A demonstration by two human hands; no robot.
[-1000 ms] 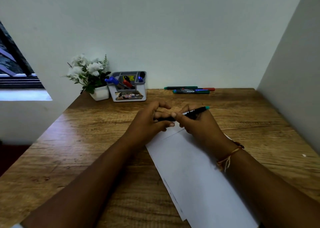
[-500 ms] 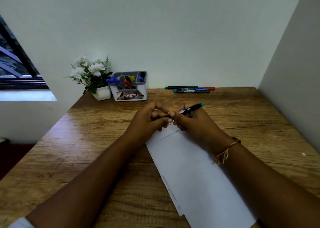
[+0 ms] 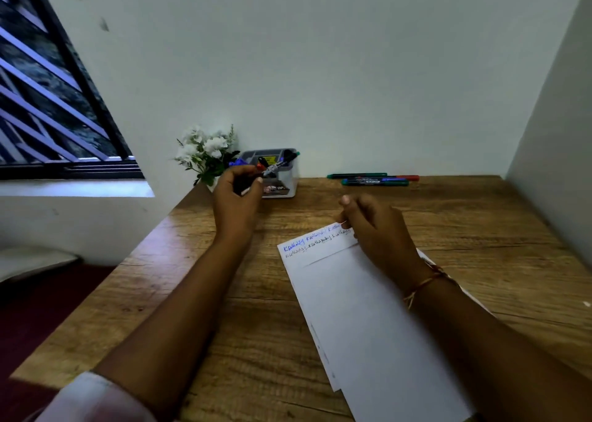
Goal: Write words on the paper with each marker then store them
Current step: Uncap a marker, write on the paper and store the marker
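Observation:
My left hand [image 3: 235,203] grips a black marker with a teal end [image 3: 278,166] and holds it just in front of the grey and white pen holder [image 3: 285,183] at the back of the desk. That holder has blue, red and black markers in it. My right hand [image 3: 376,229] rests on the top edge of the white paper [image 3: 368,319], fingers loosely curled, with nothing held. Blue and dark handwriting [image 3: 312,243] runs along the paper's top. Several more markers [image 3: 373,179] lie by the wall.
A white pot of white flowers [image 3: 206,154] stands left of the holder. The wooden desk [image 3: 480,229] is boxed in by walls behind and on the right. A barred window [image 3: 48,101] is at the left.
Both hands were together capping the marker over the paper. Now my left hand has carried the marker away to the holder, while my right hand stays on the paper. The writing is uncovered.

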